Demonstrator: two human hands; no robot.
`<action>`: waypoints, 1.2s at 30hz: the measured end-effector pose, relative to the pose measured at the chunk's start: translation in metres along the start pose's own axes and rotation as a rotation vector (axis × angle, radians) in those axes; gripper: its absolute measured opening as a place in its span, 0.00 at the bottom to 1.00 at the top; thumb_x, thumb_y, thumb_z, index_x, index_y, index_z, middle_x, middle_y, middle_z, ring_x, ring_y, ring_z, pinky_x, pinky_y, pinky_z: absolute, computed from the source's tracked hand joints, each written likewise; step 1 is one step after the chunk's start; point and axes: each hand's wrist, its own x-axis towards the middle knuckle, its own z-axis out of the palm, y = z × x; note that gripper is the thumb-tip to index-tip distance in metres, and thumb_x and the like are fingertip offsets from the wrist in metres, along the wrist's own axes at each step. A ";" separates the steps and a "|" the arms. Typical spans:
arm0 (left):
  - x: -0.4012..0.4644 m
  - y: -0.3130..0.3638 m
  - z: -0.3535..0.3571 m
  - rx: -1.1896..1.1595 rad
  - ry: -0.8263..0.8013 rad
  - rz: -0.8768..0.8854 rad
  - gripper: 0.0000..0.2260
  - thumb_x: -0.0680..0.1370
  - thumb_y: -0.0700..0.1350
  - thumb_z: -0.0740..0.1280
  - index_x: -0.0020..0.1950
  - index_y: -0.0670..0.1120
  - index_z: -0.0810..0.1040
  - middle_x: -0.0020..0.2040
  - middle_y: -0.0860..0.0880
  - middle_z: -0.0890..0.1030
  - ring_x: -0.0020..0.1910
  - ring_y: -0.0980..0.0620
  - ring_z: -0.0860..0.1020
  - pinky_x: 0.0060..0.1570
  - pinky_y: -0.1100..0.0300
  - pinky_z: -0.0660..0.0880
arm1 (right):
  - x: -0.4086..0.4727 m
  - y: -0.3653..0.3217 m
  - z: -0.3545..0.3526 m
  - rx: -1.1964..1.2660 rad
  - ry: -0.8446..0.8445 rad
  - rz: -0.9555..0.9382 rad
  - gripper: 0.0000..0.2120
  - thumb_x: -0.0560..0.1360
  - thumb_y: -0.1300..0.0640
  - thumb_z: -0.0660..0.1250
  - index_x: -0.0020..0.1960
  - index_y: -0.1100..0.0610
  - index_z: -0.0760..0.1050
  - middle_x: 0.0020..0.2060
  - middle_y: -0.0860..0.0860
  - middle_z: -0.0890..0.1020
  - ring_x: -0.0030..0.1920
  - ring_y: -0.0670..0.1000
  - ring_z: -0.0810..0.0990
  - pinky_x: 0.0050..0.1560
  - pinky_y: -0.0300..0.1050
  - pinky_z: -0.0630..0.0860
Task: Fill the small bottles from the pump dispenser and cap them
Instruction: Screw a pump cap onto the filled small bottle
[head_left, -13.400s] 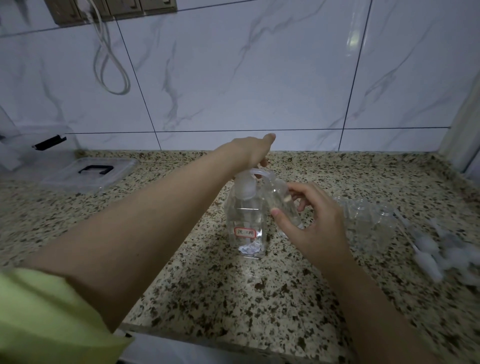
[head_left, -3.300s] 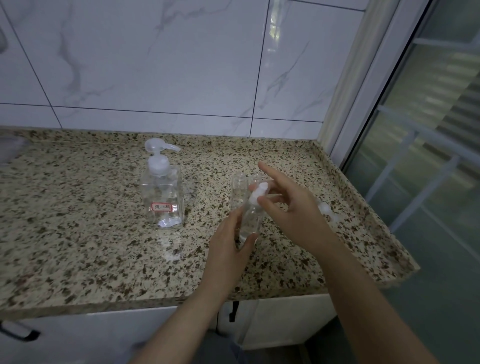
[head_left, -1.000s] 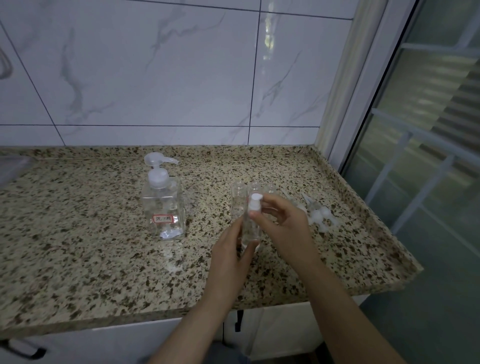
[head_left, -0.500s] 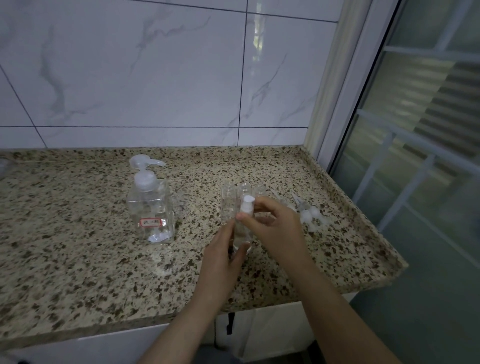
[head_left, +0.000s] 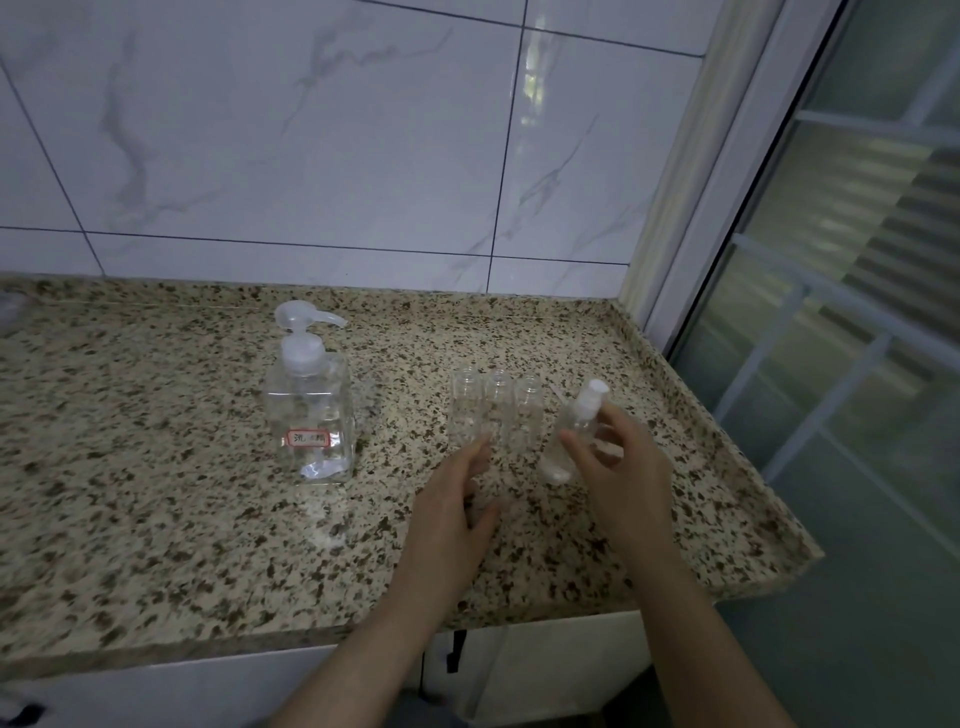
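A clear square pump dispenser (head_left: 310, 415) with a red-edged label stands on the speckled stone counter (head_left: 156, 493). Three small clear bottles without caps (head_left: 496, 410) stand in a row to its right. My right hand (head_left: 618, 467) grips a small capped bottle (head_left: 571, 436) with a white spray top, tilted, just right of the row. My left hand (head_left: 457, 499) hovers with relaxed fingers in front of the leftmost small bottle and holds nothing.
A marble-tiled wall runs behind the counter. The counter's raised right edge (head_left: 727, 467) ends beside a window frame (head_left: 727, 208) and a glass door. White cabinet fronts (head_left: 208, 691) sit below the front edge.
My left hand has let go of the capped bottle. My right hand has carried that bottle to the right of the row of three.
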 end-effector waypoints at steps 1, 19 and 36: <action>0.000 0.000 0.000 -0.003 0.011 -0.005 0.29 0.77 0.44 0.71 0.74 0.59 0.64 0.66 0.58 0.76 0.65 0.65 0.72 0.65 0.64 0.72 | 0.006 0.001 -0.001 -0.052 0.005 -0.005 0.18 0.75 0.56 0.76 0.64 0.55 0.79 0.53 0.47 0.78 0.49 0.44 0.78 0.42 0.24 0.74; -0.002 -0.002 0.001 0.036 0.092 0.015 0.22 0.78 0.39 0.70 0.69 0.55 0.70 0.61 0.58 0.76 0.62 0.63 0.74 0.61 0.67 0.74 | 0.055 0.005 0.024 -0.112 -0.060 0.060 0.28 0.79 0.53 0.72 0.76 0.57 0.69 0.58 0.51 0.72 0.61 0.52 0.75 0.50 0.21 0.66; -0.004 0.014 -0.009 -0.135 0.236 -0.102 0.21 0.79 0.32 0.61 0.69 0.49 0.70 0.61 0.58 0.70 0.63 0.61 0.74 0.62 0.64 0.74 | 0.059 -0.057 0.066 -0.726 -0.423 -0.541 0.30 0.81 0.43 0.61 0.81 0.46 0.58 0.72 0.49 0.75 0.81 0.52 0.56 0.80 0.57 0.45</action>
